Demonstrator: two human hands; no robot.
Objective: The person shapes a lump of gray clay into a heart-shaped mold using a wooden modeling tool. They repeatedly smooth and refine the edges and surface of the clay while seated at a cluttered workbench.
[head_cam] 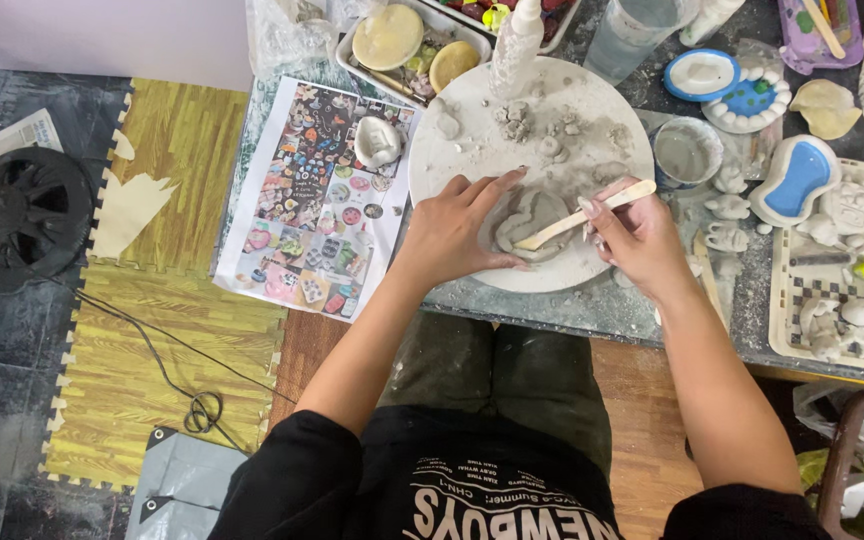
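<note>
Two trays (787,300) of clay figures, small cup (687,152) perhaps holding slip

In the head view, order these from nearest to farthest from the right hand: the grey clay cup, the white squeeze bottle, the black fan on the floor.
From the right hand:
1. Grey clay cup, just above it on the table.
2. White squeeze bottle, up and to the left, at the round board's top edge.
3. Black fan, far left on the floor.
</note>
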